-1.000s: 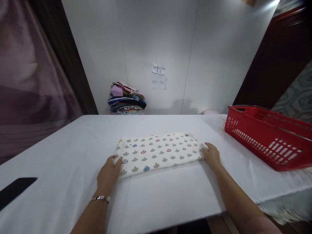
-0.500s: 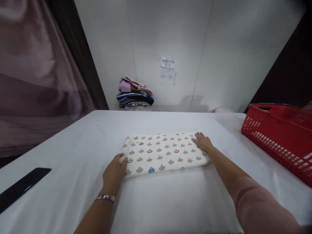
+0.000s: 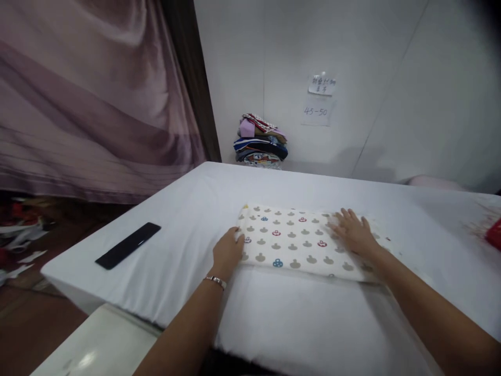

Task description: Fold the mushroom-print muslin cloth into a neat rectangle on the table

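A folded white cloth (image 3: 289, 240) printed with grey, red and blue mushrooms lies flat on the white-covered table (image 3: 188, 219). My left hand (image 3: 227, 253), a silver bracelet on its wrist, closes on the cloth's left edge, with the thumb on top and the other fingers partly hidden. Toward the cloth's right end, my right hand (image 3: 354, 234) rests palm down with its fingers spread, slightly blurred. Right of that hand, a paler part of the cloth shows, partly covered by the forearm.
A black flat object (image 3: 128, 245) lies left on the table. Stacked folded fabrics (image 3: 261, 141) stand by the back wall. A red basket (image 3: 495, 235) shows at the right edge. Pink curtain (image 3: 97, 104) hangs left; a pale surface (image 3: 97, 344) adjoins the table's front left.
The view has turned left, so things appear further right and the basket is mostly out of frame. My right hand's fingers are more spread; my left hand stays at the cloth's left edge.
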The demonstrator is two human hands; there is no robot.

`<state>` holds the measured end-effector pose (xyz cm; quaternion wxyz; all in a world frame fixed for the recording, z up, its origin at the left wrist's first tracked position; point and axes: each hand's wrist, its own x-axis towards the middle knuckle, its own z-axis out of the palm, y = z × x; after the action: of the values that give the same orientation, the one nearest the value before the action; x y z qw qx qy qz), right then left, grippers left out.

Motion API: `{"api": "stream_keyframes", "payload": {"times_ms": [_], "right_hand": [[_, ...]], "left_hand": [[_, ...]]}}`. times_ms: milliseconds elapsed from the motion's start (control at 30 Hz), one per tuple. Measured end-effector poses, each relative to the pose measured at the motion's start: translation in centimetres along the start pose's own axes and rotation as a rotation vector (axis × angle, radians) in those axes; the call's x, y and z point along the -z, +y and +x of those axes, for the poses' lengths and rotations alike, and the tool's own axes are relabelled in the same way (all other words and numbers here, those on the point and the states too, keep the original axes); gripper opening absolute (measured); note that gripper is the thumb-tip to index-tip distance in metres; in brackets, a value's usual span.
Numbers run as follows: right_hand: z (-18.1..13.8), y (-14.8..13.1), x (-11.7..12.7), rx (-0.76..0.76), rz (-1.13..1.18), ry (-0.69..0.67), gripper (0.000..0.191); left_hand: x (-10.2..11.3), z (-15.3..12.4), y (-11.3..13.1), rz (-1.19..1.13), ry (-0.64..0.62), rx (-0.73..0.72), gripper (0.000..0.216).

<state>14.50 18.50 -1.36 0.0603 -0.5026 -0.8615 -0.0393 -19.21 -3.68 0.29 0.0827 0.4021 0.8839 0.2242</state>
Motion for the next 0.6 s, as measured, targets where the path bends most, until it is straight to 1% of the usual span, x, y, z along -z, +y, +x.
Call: {"api": "stream_keyframes", "payload": {"times_ms": [67,133,267,333,400,533,600], "right_hand": [[0.3,-2.3,-0.4,0.091,0.054,-0.029,0.060],[0.4,-3.6,-0.9,0.112,0.088,-0.087,0.062],[0.7,-3.7,-1.6,0.105,0.105,-0.141,0.064],[0.7,-3.6,-1.3,0.098,0.113,-0.165,0.064],[0.8,-4.2,-0.6,0.082,0.127,-0.176,0.064],[1.2,-7.1,0.4,0.136,0.169,-0.131,0.067],[1.4,-8.6,0.3,0.146,0.183,-0.159,0.066]], "left_hand": [[-0.1,0.0,-0.1,0.000,0.003,0.001,0.040],[-0.1,0.0,-0.2,-0.004,-0.001,0.007,0.041],[-0.1,0.1,-0.3,-0.015,-0.006,0.007,0.041],[0.0,0.2,-0.2,-0.013,-0.018,0.009,0.041],[0.1,0.2,-0.1,-0.010,-0.030,0.015,0.041],[0.2,0.1,0.0,-0.008,-0.019,0.002,0.042],[0.2,0.1,-0.1,-0.017,0.011,-0.020,0.043]]}}
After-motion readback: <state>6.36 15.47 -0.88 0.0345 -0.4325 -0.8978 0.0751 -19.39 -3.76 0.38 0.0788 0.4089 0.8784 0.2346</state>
